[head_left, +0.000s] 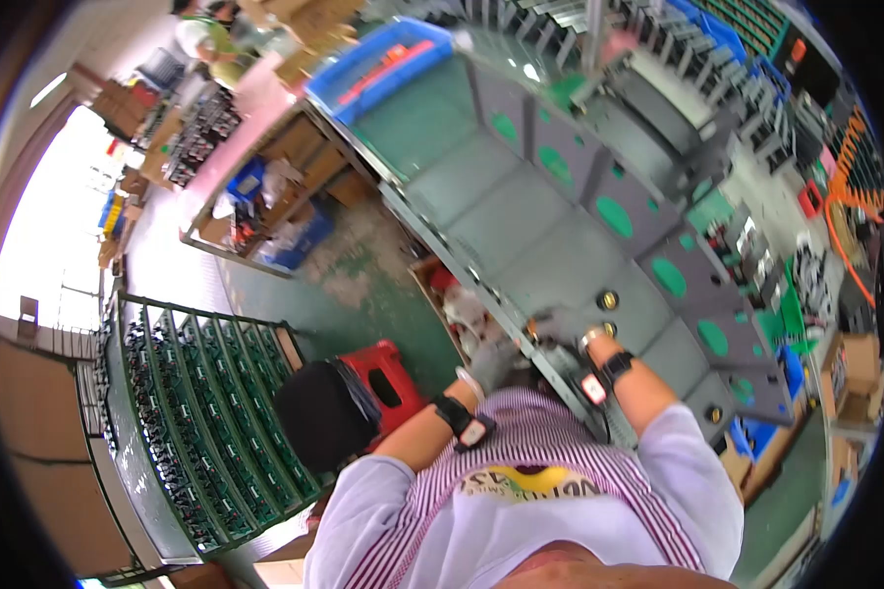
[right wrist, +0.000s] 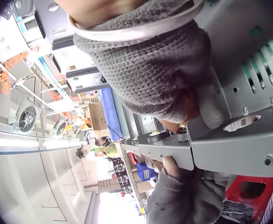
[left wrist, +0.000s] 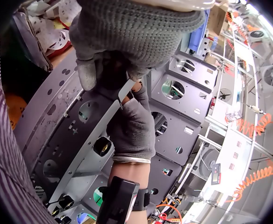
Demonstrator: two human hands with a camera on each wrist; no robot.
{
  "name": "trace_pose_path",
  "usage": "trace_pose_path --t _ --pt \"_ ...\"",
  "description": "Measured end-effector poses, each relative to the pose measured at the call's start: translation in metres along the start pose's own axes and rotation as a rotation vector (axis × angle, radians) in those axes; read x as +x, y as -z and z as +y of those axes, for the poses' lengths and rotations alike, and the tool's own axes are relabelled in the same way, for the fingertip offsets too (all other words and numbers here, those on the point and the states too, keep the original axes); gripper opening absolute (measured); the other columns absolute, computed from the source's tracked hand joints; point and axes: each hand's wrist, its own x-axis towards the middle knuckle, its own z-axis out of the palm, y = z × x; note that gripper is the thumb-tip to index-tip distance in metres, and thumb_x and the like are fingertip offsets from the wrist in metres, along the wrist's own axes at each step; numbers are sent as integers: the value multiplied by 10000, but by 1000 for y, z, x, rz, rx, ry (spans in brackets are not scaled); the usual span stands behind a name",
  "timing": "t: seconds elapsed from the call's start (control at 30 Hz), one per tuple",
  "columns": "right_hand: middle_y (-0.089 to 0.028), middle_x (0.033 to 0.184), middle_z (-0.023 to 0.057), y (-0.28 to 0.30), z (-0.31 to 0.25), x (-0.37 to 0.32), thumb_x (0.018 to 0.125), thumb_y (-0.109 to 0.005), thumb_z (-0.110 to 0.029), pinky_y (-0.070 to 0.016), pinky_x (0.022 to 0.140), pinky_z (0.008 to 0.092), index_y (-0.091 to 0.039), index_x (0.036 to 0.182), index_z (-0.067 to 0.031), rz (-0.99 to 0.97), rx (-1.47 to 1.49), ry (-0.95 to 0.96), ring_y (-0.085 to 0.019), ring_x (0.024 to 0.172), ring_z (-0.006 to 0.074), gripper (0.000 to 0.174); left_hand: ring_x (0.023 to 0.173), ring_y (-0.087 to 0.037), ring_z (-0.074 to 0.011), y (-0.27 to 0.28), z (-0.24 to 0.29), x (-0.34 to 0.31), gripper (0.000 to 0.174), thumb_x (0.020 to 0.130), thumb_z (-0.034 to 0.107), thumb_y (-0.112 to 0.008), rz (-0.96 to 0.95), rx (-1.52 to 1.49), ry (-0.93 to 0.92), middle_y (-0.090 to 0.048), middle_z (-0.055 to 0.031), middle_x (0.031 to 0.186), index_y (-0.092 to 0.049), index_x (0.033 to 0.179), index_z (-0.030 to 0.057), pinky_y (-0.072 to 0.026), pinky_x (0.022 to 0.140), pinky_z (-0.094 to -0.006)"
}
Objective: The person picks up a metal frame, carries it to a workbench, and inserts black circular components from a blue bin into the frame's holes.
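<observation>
Both hands wear grey knit gloves with some bare fingertips and meet at the near edge of a grey sheet-metal casing [right wrist: 239, 154]. My left hand [head_left: 491, 365] grips the casing's flange from the near side, a bare fingertip against its outer face in the right wrist view. From the inner side, my right hand [head_left: 565, 324] pinches the same flange, close to a joint between two metal edges. In the left wrist view, its bare fingertips [left wrist: 136, 87] show beside the bent strip. Round black-and-brass fittings [head_left: 608, 299] sit on the casing floor near the right hand.
More grey casings with round cutouts run in a row [head_left: 521, 211] toward a blue bin [head_left: 383, 69]. A red stool [head_left: 388, 378] with a black seat stands at left, beside a rack of circuit boards [head_left: 211, 422]. An open carton [head_left: 462, 309] lies below the bench edge.
</observation>
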Motion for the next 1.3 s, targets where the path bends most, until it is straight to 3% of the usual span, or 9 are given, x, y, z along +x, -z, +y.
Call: trace_pose_path --t 0.13,0.23,0.33,0.4,0.67,0.8,0.93,1.17,1.3 --pt "-593 604 104 -9 -23 6 789 -524 -434 -439 544 321 -653 764 -28 161 -705 -39 -551 534 197 427 821 -593 -224 53 24 19 206 803 189 -557 45 -401 194 -591 -100 853 -578 923 23 -477 722 -303" --pt "-576 587 116 15 -47 -14 816 -469 -459 -435 542 343 -632 716 -8 -23 -60 -372 -544 520 217 491 840 -597 -205 35 26 16 198 864 137 -511 129 -1309 697 -598 -114 912 -582 959 -22 -487 745 -289" --pt "-552 563 99 15 -50 -15 834 -436 -462 -421 515 349 -610 676 -2 105 -244 -305 -526 503 209 516 805 -607 -210 32 25 18 183 874 123 -504 147 -1719 1081 -605 -125 929 -596 932 -24 -498 705 -292" --pt "-536 548 80 1 -48 -9 843 -423 -460 -407 495 357 -611 680 -9 31 -453 -313 -504 484 199 515 795 -607 -198 43 26 20 206 882 145 -496 36 -1215 869 -610 -120 922 -596 941 -25 -495 705 -293" --pt "-517 571 32 53 -49 -71 795 -562 -378 -397 492 313 -578 782 -19 385 167 -284 -485 503 142 360 844 -607 -185 40 22 24 276 914 192 -442 23 -1659 967 -614 -107 934 -545 1045 -29 -496 632 -292" --pt "-586 820 78 68 -20 -112 693 -653 -306 -450 634 309 -574 971 -74 577 -442 -328 -563 710 188 371 808 -588 -180 75 28 30 342 893 246 -464 -136 -1687 1217 -588 -93 985 -460 1150 20 -428 457 -290" --pt "-511 1121 138 32 -5 -120 679 -655 -246 -427 872 369 -490 1148 -144 582 -698 -343 -517 1034 310 508 701 -545 -133 84 22 19 252 835 191 -545 -125 -1666 1139 -548 -56 787 -552 926 -44 -514 594 -262" --pt "-585 926 175 -14 -26 -124 682 -591 -125 -446 781 414 -447 1063 -73 845 -267 -92 -560 899 354 411 644 -539 -113 107 29 53 196 825 127 -520 -5 -953 221 -552 -50 739 -576 930 -29 -430 594 -238" --pt "-536 988 159 -63 -72 -146 681 -612 -153 -453 756 413 -464 1049 -81 906 -556 28 -554 882 356 403 685 -525 -111 128 62 76 205 830 92 -501 -164 -1152 216 -562 -67 770 -570 972 -38 -421 622 -237"
